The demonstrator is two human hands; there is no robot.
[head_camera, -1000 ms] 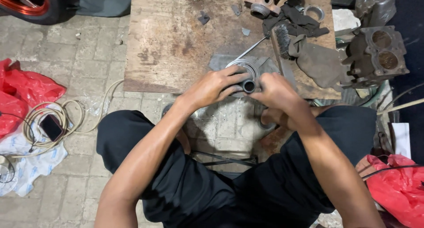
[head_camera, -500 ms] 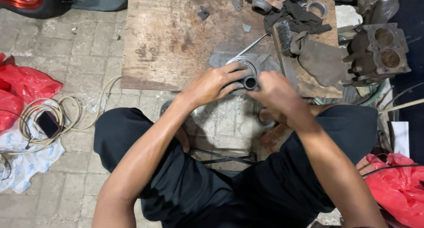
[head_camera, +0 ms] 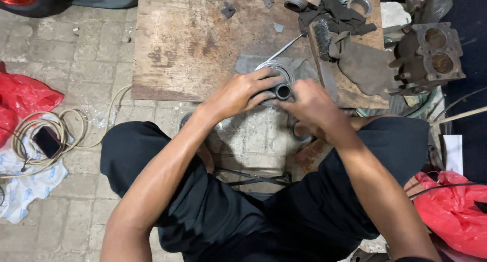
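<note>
So the small dark metal tube [head_camera: 282, 92], short and hollow, sits pinched between both hands right at the near edge of the wooden board. Its open round mouth faces up toward the camera, so you look straight down the bore. Just behind it, touching or nearly so, there's a flat grey metal ring [head_camera: 278, 69] lying on a grey plate, partly hidden by fingers.

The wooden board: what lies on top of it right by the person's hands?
On the wooden board lies a grey flat plate bearing a metal ring. The left hand and right hand hold a dark tube, hiding whatever is beneath.
</note>
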